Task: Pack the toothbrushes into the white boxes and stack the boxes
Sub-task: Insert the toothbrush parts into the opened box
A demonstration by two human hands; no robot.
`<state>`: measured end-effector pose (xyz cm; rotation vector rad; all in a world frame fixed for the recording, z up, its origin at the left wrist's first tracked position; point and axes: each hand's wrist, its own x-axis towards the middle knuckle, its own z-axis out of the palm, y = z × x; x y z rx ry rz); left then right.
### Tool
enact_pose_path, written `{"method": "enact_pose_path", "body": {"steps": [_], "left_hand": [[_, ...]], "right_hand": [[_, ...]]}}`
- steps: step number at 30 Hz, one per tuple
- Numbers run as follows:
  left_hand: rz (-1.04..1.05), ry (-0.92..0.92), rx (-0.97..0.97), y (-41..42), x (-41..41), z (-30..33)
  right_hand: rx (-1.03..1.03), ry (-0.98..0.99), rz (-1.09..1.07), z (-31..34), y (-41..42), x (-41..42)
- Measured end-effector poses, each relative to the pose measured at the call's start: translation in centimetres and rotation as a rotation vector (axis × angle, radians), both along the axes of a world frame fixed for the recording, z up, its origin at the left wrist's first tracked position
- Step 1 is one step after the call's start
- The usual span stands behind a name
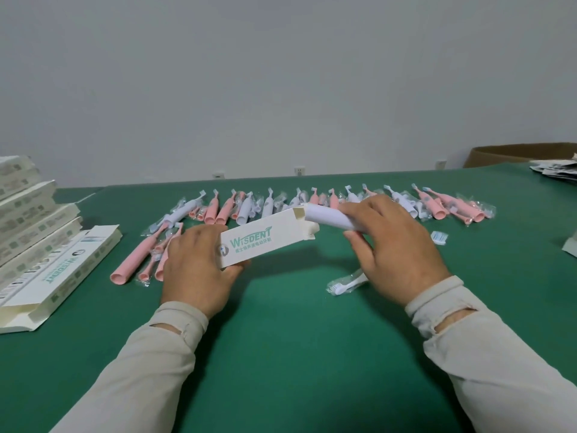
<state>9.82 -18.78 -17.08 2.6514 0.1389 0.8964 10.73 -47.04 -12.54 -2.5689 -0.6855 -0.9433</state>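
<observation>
Hands [199,270] [396,245] feed smooth handle [327,218] into cardboard box [265,242].

1. White box [265,243]: matt paperboard, smooth, printed teal lettering.
2. White toothbrush handle [327,218]: smooth plastic, slight sheen.
3. Pink toothbrushes [137,260]: smooth matt plastic; several in clear glossy film wrap.
4. Table cover [296,354]: green, matt, even surface.
5. Sleeves [499,354]: beige knit cloth, matt.
6. Brown carton [512,154]: matt cardboard.
7. Stacked boxes [28,220]: matt printed paperboard.
</observation>
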Motion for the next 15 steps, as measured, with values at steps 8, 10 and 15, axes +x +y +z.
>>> {"method": "enact_pose_path", "body": {"steps": [8,10,15], "left_hand": [[-0.044,-0.009,0.039,-0.2,-0.1,0.0],[-0.059,0.003,0.06,-0.2,-0.2,0.0],[-0.128,0.051,0.063,-0.2,-0.4,0.0]], "right_hand": [[-0.092,0.184,0.002,-0.6,-0.7,0.5],[-0.12,0.205,0.006,-0.5,-0.8,0.5],[-0.12,0.252,0.072,-0.2,-0.9,0.1]]}}
